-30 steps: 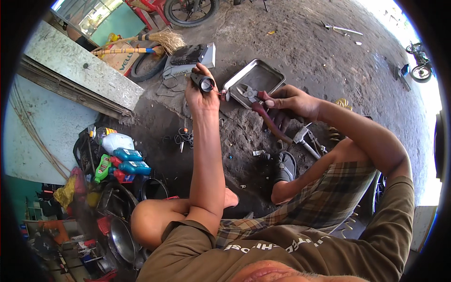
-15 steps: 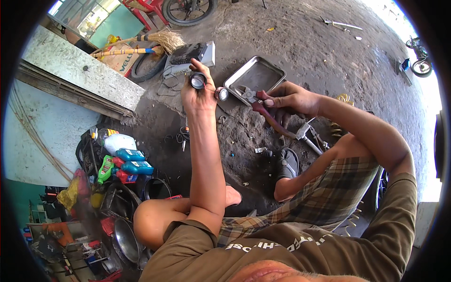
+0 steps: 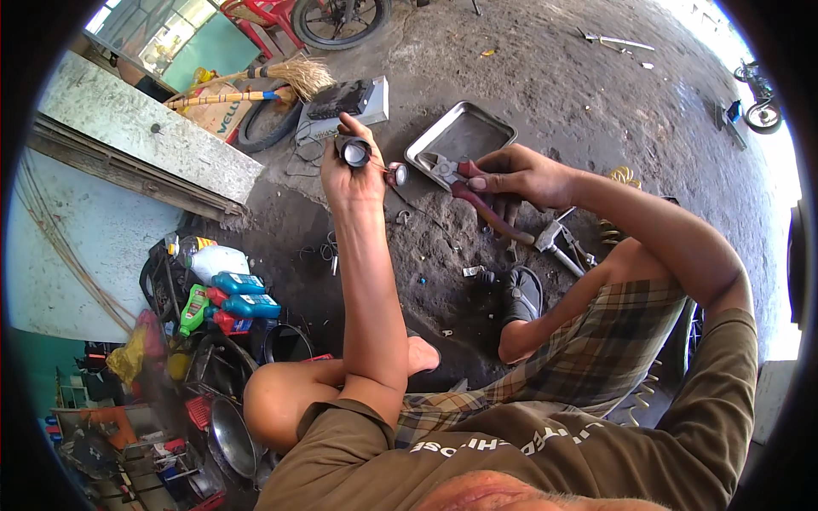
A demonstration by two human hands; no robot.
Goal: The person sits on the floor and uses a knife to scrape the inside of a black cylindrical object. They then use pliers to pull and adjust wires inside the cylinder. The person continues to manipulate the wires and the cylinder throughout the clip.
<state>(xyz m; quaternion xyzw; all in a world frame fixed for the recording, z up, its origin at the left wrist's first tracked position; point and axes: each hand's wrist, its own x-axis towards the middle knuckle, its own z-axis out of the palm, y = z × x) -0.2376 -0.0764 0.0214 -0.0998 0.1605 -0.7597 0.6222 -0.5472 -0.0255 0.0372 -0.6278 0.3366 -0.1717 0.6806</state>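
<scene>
My left hand [image 3: 351,177], palm up, is closed round a small black cylindrical part [image 3: 354,152] with a pale round face. Thin reddish wires link it to a second small round part [image 3: 397,174], reddish with a light face, hanging just beside the hand. My right hand [image 3: 521,177] grips a pair of cutting pliers [image 3: 464,177] by red handles. Their jaws point left and look parted, over the near edge of a shallow metal tray [image 3: 503,145]. A gap separates the jaws from the hanging part.
Behind my left hand lies a grey-white box [image 3: 375,100] with a dark item on top, near a straw broom [image 3: 298,78]. Several bottles [image 3: 243,294] stand at the left. A metal tool [image 3: 558,247] lies by my foot, and a motorcycle wheel [image 3: 341,21] is at the far side.
My left hand has shifted slightly left and down with the two wired parts. My right hand and the pliers have moved slightly left.
</scene>
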